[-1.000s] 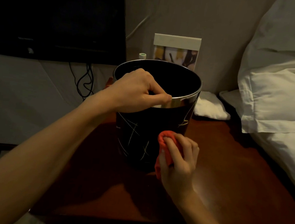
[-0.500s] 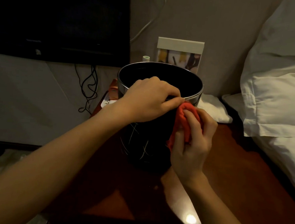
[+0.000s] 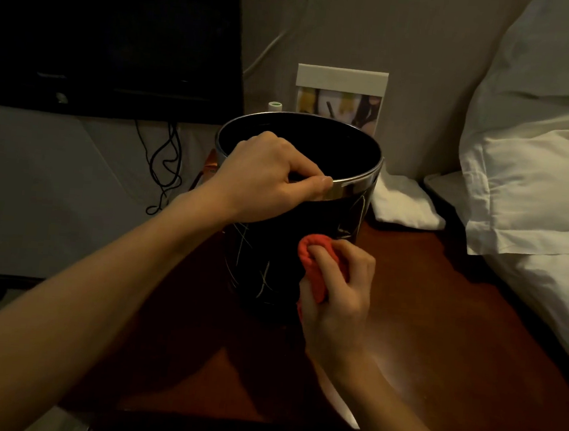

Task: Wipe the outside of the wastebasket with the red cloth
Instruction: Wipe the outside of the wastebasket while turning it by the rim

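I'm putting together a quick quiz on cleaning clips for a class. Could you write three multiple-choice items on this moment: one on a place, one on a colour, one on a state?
1. Where does the wastebasket stand?
A. on the floor
B. on the dark wooden table
C. on the pillow

2. What colour is the cloth in the right hand?
A. red
B. white
C. blue

3. What is the left hand doing?
A. hanging idle beside the table
B. lying flat on the table
C. gripping the wastebasket's metal rim

Answers: 1 B, the basket's base sits on the wooden top. 2 A, the bunched cloth against the basket's black side is red. 3 C, the fingers curl over the rim with the thumb along the outside of the silver band.
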`<state>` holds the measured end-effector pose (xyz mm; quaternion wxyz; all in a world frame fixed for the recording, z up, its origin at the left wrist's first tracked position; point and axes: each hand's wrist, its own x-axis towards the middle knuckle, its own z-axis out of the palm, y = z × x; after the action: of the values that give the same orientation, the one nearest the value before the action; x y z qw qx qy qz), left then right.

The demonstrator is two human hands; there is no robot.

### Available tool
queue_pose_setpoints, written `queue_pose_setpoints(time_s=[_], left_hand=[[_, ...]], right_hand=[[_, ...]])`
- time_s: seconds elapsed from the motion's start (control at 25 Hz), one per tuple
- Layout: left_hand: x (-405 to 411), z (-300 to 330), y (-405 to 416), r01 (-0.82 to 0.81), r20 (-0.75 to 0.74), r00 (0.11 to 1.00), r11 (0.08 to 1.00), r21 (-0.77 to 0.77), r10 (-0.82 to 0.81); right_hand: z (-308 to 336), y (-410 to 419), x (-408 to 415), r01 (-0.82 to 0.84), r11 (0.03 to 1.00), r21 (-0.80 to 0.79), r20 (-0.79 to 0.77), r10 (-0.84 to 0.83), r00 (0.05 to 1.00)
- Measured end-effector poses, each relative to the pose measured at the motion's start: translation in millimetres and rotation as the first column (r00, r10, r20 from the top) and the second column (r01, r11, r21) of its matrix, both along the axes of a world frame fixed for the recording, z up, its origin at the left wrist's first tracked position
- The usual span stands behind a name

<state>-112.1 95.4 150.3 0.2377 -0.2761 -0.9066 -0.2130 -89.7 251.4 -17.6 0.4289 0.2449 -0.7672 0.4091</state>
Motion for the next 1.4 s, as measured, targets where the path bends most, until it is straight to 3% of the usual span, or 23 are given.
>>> queue_pose_setpoints(time_s=[0.2, 0.32, 0.52, 0.8, 1.08, 1.4], left_hand=[[-0.9, 1.5, -4.9, 0.047, 0.028, 0.998, 0.999, 0.025, -0.047], [-3.3, 0.1, -8.8, 0.052, 0.041, 0.998, 0.998, 0.036, -0.053], [-6.5, -1.1, -11.7, 0.068, 0.026, 0.997, 0.996, 0.056, -0.069], [-9.0, -3.6, -14.7, 0.085, 0.01, 0.996, 0.994, 0.07, -0.086], [-10.7, -3.9, -18.9, 0.118, -0.003, 0.993, 0.99, 0.077, -0.118], [-6.2, 2.0, -18.8, 0.15, 0.038, 0.987, 0.986, 0.069, -0.153]], right_hand=[[50.8, 5.3, -9.2, 0.039, 0.994, -0.103, -0.091, -0.049, 0.995], [46.2, 3.7, -9.3, 0.044, 0.996, -0.079, -0.116, -0.053, 0.992], [2.5, 2.6, -2.8, 0.016, 1.0, 0.023, -0.053, -0.015, 0.999], [54.4, 11.8, -15.7, 0.056, 0.989, -0.135, -0.097, -0.07, 0.993], [20.5, 18.9, -11.4, 0.04, 0.997, -0.063, -0.014, -0.041, 0.999], [55.6, 22.9, -15.4, 0.071, 0.989, -0.127, 0.02, -0.069, 0.997]])
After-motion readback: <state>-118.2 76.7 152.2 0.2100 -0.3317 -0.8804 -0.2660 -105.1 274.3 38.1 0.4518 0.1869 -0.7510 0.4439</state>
